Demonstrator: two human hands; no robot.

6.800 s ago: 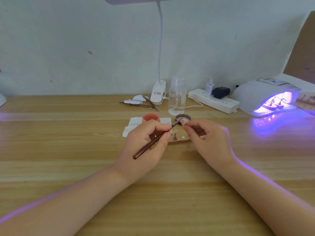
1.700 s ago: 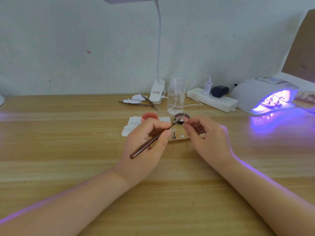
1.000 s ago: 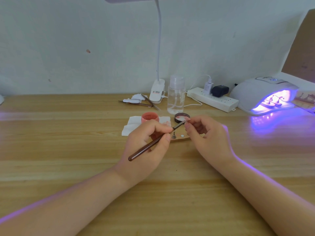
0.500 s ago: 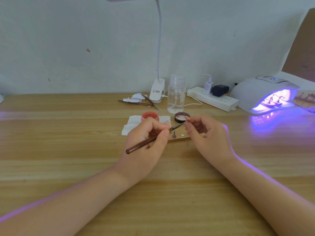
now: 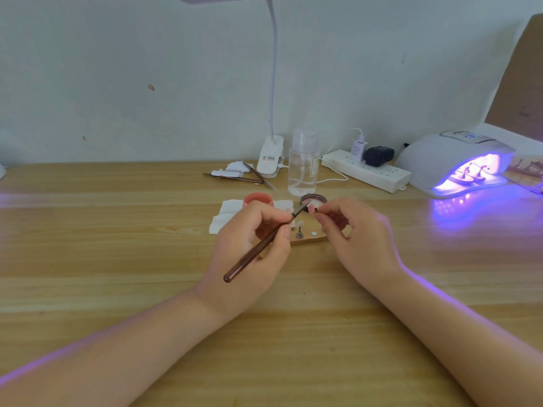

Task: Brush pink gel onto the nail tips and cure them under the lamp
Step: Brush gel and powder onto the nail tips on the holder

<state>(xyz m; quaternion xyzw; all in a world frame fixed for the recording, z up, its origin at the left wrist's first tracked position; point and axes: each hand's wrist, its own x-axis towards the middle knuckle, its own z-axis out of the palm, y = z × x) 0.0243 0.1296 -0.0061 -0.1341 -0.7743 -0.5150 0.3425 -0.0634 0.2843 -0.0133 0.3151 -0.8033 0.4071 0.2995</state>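
Two grips busy: your left hand [image 5: 249, 254] holds the brush [image 5: 261, 243], tip back up against the nail tip [image 5: 313, 206] pinched in your right hand [image 5: 357, 240]; coating continues.

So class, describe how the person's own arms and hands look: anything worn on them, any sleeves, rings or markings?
Both forearms are bare, with no sleeves in view. The left hand and right hand show no gloves, rings, watch or bracelets. Violet light from the nail lamp edges both arms.

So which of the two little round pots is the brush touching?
The brush tip reaches the dark-rimmed pot by the right hand, not the pink pot on the white wipe.
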